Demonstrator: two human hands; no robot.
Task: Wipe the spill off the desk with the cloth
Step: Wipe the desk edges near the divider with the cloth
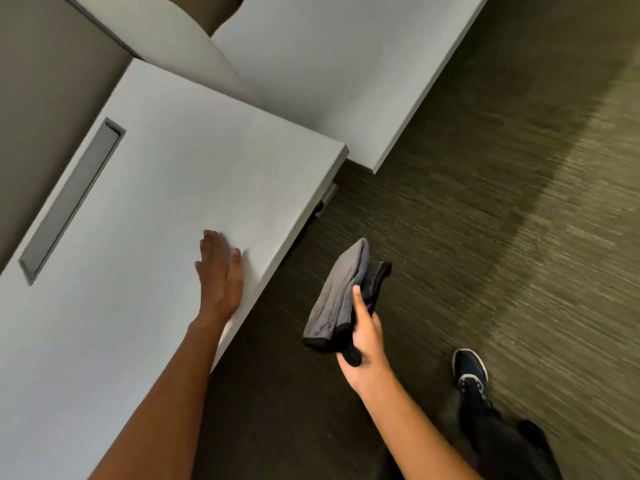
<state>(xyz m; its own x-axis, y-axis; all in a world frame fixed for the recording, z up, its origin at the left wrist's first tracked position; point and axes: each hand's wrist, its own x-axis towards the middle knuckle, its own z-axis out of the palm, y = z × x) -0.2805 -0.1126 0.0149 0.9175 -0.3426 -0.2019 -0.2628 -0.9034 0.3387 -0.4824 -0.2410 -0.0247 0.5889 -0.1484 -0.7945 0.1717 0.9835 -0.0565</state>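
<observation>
A white desk (pixel 166 188) fills the left half of the view, its near edge running diagonally. My left hand (pixel 220 271) lies flat on the desk top near that edge, fingers spread, holding nothing. My right hand (pixel 363 336) is off the desk, over the floor, closed around a folded grey cloth (pixel 339 292) with black trim that sticks up from my fist. The cloth hangs apart from the desk, to the right of its edge. No spill shows on the white surface.
A grey cable slot (pixel 71 199) is set into the desk at the left. A second white desk (pixel 329 64) stands behind, beyond a curved divider (pixel 194 46). Dark striped carpet (pixel 485 202) covers the right side. My shoe (pixel 471 370) and leg are at the lower right.
</observation>
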